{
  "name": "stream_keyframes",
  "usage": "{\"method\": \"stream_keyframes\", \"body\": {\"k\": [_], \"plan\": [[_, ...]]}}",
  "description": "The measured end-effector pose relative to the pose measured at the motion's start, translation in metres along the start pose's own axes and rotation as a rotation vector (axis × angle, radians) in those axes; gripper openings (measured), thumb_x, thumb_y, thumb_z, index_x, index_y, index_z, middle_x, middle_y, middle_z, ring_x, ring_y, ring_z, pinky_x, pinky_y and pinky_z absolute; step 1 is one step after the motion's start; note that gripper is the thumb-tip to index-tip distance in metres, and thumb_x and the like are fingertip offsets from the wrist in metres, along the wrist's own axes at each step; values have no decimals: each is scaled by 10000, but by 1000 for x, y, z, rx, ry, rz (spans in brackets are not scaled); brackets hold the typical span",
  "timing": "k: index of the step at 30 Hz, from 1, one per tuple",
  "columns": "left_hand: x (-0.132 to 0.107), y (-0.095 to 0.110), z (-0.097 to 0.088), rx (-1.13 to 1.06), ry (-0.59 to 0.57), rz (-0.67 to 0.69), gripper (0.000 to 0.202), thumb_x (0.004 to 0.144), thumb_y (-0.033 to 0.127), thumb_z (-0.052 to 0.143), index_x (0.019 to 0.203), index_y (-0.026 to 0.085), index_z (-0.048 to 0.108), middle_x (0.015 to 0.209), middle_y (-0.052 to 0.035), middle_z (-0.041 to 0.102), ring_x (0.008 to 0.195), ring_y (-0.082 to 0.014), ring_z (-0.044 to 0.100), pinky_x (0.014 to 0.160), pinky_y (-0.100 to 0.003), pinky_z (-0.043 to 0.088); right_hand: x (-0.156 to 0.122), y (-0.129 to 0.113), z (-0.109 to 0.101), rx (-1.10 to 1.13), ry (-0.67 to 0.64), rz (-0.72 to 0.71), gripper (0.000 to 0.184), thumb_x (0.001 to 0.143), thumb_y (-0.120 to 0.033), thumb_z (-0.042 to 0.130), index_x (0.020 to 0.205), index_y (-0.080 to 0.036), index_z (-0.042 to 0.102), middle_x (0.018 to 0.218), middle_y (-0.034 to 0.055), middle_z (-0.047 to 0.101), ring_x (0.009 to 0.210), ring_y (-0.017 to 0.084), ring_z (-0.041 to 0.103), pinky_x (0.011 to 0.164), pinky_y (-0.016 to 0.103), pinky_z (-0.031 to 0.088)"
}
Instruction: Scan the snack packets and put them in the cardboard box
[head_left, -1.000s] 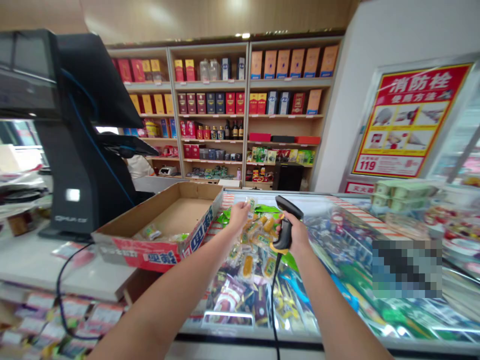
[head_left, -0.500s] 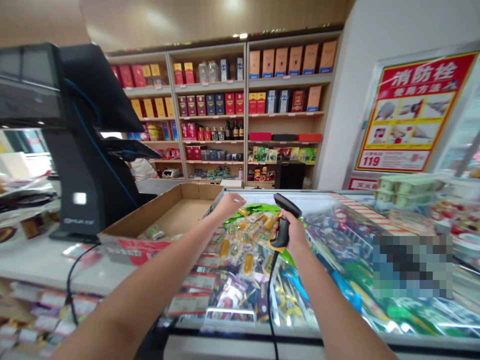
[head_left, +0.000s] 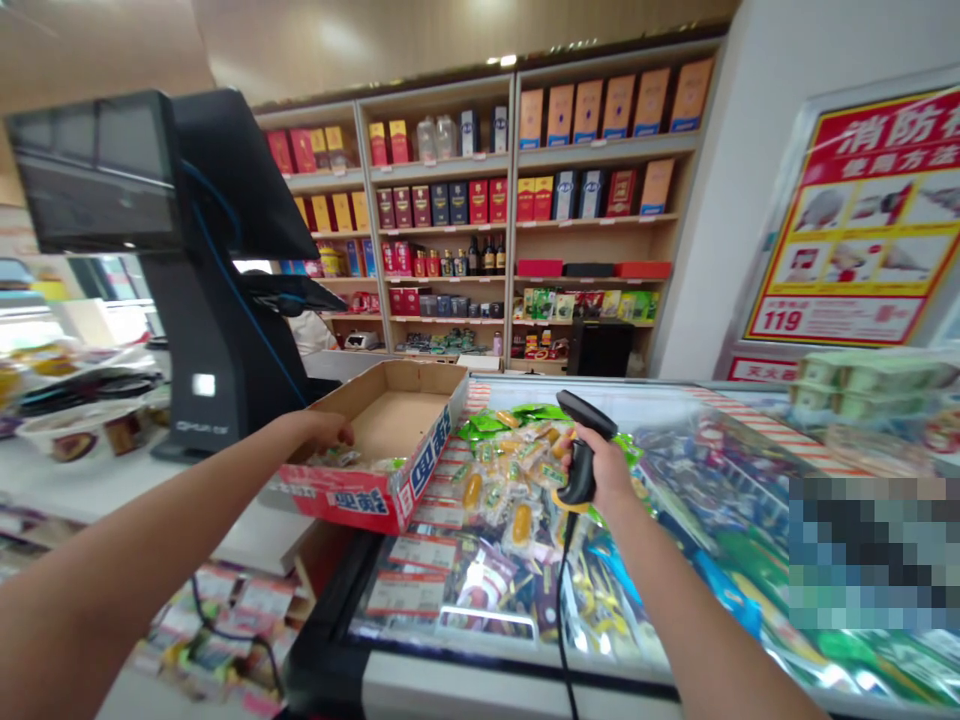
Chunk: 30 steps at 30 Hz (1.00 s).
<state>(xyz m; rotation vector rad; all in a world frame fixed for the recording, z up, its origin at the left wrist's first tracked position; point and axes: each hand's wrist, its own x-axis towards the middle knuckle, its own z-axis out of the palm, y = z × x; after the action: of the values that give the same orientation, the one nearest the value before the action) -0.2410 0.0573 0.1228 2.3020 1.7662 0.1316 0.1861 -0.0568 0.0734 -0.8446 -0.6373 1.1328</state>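
My left hand (head_left: 319,430) reaches over the front wall of a cardboard box (head_left: 352,497), its fingers down among small snack packets (head_left: 337,458) on the box floor. I cannot tell whether it grips one. My right hand (head_left: 604,470) is shut around the handle of a black handheld barcode scanner (head_left: 583,450) with a yellow band. The scanner's cable hangs down from it. Below that hand, yellow-filled snack packets (head_left: 499,500) lie heaped on green wrappers inside a glass-topped chest freezer (head_left: 480,610).
A black checkout terminal (head_left: 217,300) stands on the white counter (head_left: 135,490) left of the box. Behind it shows a person's white sleeve (head_left: 311,335). Wooden shelves of boxed liquor (head_left: 487,200) fill the back. A red-and-yellow fire hydrant poster (head_left: 855,220) hangs at right.
My left hand has moved from above the freezer, leftward and down into the box. My right hand keeps the scanner over the snacks. The whole view has swung slightly.
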Motion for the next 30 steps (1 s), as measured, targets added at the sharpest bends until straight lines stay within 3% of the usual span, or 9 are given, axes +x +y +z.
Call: {"method": "stream_keyframes", "body": {"k": [3,9,14,16,19,21,24,27,30], "plan": [[2,-3,7,163,-187,-176,250,422,-22,713,613,115,627,468,76,465,705,-198,568,774,-317,461,0,1,0,-7,-3,-11,209,633,-284,749,653,-159,582,499,3,618,346,113,535,325,209,440],[7,-3,1,240,-130,-53,269,362,9,708,453,171,512,448,43,441,616,-200,514,702,-314,411,2,3,-1,-30,-3,-7,189,637,-285,731,638,-162,587,495,2,621,348,120,531,331,228,438],[4,6,-25,59,156,-23,249,442,107,701,438,198,470,430,24,461,506,-162,441,581,-291,333,3,6,-1,-46,-21,-8,188,625,-294,738,632,-164,602,502,-1,627,347,122,530,331,232,427],[-1,24,-36,-48,315,4,271,488,183,718,452,208,450,414,30,456,472,-144,416,543,-275,308,3,6,-1,-50,-28,-4,191,618,-302,740,621,-163,608,502,0,627,346,119,523,333,234,430],[-14,72,-39,-330,581,113,303,552,307,737,512,205,455,438,40,474,482,-132,442,517,-248,314,3,7,0,-54,-29,-9,199,598,-311,749,617,-164,617,498,-1,626,347,117,515,336,239,436],[-25,114,-28,-671,735,256,328,563,333,755,591,196,459,519,44,528,530,-121,497,548,-231,375,3,7,0,-59,-24,-18,201,584,-311,755,621,-164,622,496,-3,626,348,119,514,335,243,437],[-37,177,11,-1171,672,421,381,547,324,788,726,188,480,719,5,658,620,-128,595,608,-245,466,4,7,-1,-71,-32,-13,205,584,-315,754,628,-163,623,499,0,627,354,124,518,340,250,439],[-32,222,63,-1463,520,364,470,512,313,822,846,194,513,768,-5,693,625,-135,623,562,-224,464,5,8,-2,-85,-46,-10,217,584,-329,754,635,-167,619,506,-3,627,353,126,522,345,253,434],[-13,238,105,-1581,403,281,494,481,331,850,864,167,585,766,-33,710,645,-147,640,558,-215,459,4,8,-3,-147,-76,-37,228,589,-351,753,639,-172,622,520,-5,631,349,125,521,345,252,425]]}}
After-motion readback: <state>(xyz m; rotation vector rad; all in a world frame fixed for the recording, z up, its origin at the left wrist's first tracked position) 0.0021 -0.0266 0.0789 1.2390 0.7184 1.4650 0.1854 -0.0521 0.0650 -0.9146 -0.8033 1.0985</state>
